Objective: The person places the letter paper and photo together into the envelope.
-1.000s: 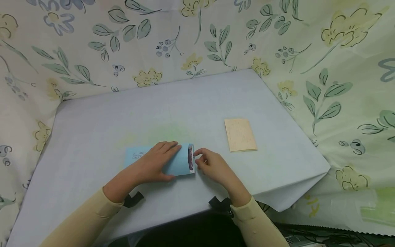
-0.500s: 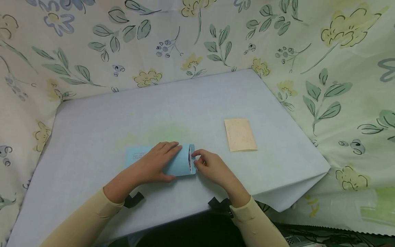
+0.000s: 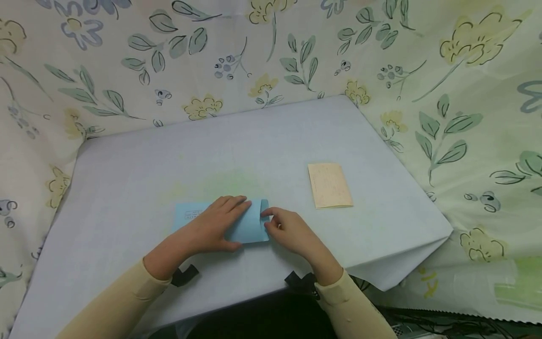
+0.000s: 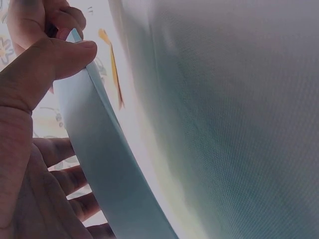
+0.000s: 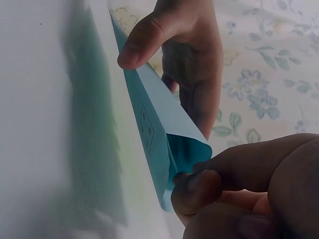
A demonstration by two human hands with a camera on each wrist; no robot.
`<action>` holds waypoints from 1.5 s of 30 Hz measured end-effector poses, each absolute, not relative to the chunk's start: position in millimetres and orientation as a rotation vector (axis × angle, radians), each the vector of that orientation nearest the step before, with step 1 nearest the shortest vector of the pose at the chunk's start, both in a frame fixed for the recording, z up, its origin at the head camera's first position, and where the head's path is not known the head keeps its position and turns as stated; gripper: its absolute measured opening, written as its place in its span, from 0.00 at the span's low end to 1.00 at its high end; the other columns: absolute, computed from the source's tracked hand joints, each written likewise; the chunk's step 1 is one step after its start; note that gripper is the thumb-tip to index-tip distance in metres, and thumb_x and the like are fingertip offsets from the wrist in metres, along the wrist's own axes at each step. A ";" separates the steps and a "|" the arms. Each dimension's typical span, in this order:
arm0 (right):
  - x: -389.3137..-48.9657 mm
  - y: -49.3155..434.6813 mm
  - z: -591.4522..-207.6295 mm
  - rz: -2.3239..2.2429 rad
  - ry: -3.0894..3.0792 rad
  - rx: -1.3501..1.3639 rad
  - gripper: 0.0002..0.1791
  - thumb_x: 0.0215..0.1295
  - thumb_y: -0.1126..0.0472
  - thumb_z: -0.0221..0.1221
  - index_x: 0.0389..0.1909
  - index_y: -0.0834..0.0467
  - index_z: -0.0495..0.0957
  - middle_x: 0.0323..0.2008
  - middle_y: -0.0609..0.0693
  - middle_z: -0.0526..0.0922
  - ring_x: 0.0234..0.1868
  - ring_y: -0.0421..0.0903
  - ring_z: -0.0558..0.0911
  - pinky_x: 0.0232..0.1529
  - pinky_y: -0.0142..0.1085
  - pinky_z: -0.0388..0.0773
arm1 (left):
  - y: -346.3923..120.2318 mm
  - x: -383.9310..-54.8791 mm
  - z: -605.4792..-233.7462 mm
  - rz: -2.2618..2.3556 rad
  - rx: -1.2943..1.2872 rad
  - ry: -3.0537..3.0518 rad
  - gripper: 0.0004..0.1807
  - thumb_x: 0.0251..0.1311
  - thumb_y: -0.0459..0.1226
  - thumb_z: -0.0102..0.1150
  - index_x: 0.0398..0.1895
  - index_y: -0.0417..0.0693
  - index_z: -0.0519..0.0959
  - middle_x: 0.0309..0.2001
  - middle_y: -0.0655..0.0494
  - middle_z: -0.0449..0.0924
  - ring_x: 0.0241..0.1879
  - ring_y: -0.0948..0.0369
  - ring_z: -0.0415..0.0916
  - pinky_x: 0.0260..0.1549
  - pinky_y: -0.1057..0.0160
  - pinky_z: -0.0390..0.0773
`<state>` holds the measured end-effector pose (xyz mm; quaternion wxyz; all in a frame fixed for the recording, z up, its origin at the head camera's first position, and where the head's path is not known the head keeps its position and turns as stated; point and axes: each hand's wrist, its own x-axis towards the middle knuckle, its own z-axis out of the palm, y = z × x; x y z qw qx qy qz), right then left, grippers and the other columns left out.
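A light-blue paper envelope (image 3: 249,228) lies across the near middle of the table, with small printed lines near its left end. My left hand (image 3: 213,227) spans it and holds it, the thumb along the near edge and the fingers across the top to the far edge. At its right end my right hand (image 3: 290,230) pinches the flap between index finger and thumb. In the right wrist view, the mouth of the envelope (image 5: 187,149) gapes a little beside those fingertips. Whatever lies inside is hidden now.
A beige card or thin booklet (image 3: 330,185) lies on the white tablecloth (image 3: 271,141), to the right and behind the envelope. Flower-patterned curtains (image 3: 262,52) enclose the table. Several dark cables (image 3: 457,325) lie below the front right corner.
The gap at the envelope's right end has narrowed, and the patterned content that showed there is covered. My right fingertips have moved slightly left onto the flap. The envelope has shifted slightly right.
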<state>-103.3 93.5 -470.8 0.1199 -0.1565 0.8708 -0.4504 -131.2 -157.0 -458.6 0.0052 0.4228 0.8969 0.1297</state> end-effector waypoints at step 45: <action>-112.1 104.5 -477.3 -1.598 1.884 -0.494 0.09 0.77 0.66 0.47 0.44 0.63 0.77 0.24 0.62 0.75 0.13 0.43 0.63 0.19 0.38 0.64 | -151.5 -123.7 -453.1 0.392 1.388 2.799 0.56 0.47 0.54 0.80 0.77 0.42 0.63 0.74 0.42 0.63 0.69 0.45 0.62 0.64 0.45 0.69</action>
